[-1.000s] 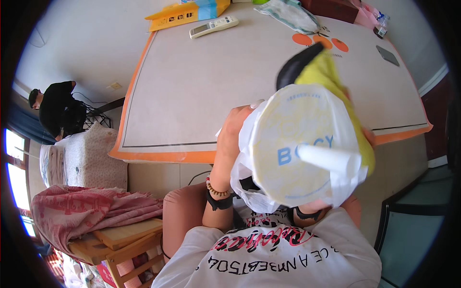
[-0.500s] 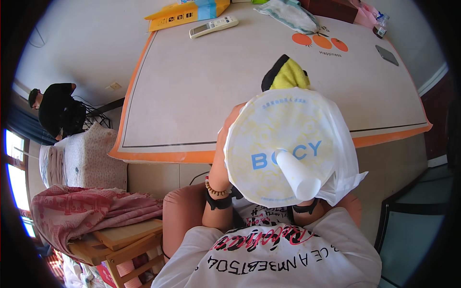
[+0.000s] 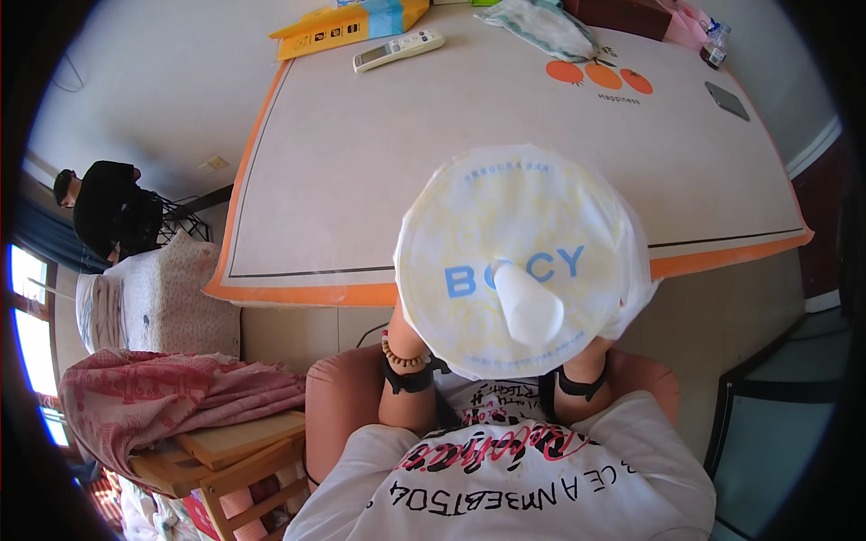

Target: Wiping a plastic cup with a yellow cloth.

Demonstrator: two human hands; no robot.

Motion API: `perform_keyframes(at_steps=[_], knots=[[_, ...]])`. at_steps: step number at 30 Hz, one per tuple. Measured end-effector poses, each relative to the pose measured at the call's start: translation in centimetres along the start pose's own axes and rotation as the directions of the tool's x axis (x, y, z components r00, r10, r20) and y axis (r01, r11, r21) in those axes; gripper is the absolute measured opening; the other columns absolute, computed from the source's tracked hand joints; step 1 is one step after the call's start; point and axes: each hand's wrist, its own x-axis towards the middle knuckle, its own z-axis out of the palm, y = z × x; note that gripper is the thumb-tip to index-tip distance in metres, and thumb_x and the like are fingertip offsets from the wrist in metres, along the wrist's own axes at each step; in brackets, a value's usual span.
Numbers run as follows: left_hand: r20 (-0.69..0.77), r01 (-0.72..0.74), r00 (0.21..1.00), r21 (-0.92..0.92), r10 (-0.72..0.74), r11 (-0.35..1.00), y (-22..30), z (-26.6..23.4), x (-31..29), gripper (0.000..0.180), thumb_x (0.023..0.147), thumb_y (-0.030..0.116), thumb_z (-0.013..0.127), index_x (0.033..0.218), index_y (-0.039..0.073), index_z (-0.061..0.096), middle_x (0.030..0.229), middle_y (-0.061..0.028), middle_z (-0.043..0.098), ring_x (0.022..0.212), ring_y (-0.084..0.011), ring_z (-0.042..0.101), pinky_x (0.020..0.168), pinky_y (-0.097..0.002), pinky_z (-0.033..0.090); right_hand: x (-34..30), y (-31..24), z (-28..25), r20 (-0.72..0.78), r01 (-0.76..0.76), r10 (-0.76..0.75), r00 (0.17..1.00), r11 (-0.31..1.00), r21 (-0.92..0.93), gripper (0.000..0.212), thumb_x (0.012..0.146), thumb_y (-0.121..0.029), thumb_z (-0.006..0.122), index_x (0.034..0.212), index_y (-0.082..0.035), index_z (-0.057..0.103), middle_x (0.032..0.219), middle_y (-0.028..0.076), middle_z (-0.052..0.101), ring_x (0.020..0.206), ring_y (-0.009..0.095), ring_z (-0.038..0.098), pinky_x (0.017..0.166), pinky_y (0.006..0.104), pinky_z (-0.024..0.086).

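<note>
A drink cup [image 3: 451, 234] with a round, white, film-covered top printed in blue and pale yellow is held up in front of my chest. From the middle of its top a wide white straw [image 3: 532, 311] points up toward me. Thin white plastic [image 3: 631, 302] wraps its right side. My left wrist [image 3: 404, 329], with a beaded bracelet and a black band, leads up behind the cup's left edge; that hand's fingers are hidden. On the right, my other wrist [image 3: 586, 368] also goes up behind the cup, and those fingers are covered too.
On the table [image 3: 316, 171] lie a remote control [image 3: 399, 50], a yellow package [image 3: 352, 27], a cloth [image 3: 541, 27], a dark box [image 3: 622, 16], a small bottle [image 3: 714, 50] and a phone [image 3: 727, 101]. Someone in black [image 3: 108, 207] is at the far left. A pink blanket [image 3: 171, 392] covers wooden furniture.
The cup has shifted left and slightly upward, its straw now more foreshortened. The loose white plastic at its right sticks out less. A yellow-and-black cloth-like thing beyond the cup is no longer visible.
</note>
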Motion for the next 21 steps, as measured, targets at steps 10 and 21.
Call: perform_keyframes(at_steps=[10, 21], knots=[[0.022, 0.114, 0.991, 0.404, -0.134, 0.908, 4.1, 1.8, 2.7, 0.031, 0.061, 0.016, 0.064, 0.088, 0.003, 0.059, 0.09, -0.0132, 0.059, 0.088, -0.0268, 0.053, 0.079, -0.033, 0.042, 0.8, -0.5, 0.1, 0.138, -0.225, 0.323, 0.936, 0.852, -0.473, 0.025, 0.064, 0.004, 0.054, 0.088, 0.0, 0.059, 0.089, 0.012, 0.058, 0.08, 0.03, 0.055, 0.071, 0.0359, 0.043], [0.114, -0.238, 0.967, 0.718, 0.226, 0.654, 3.4, 2.6, 3.3, 0.058, 0.059, 0.011, 0.065, 0.113, 0.008, 0.044, 0.09, -0.0106, 0.049, 0.087, -0.0291, 0.048, 0.08, -0.038, 0.036, 1.7, -0.9, -3.3, -0.308, -0.328, 0.337, 0.89, 0.941, 0.085, 0.076, 0.073, -0.046, 0.057, 0.125, 0.002, 0.031, 0.112, 0.014, 0.046, 0.104, 0.022, 0.044, 0.086, 0.0349, 0.036]])
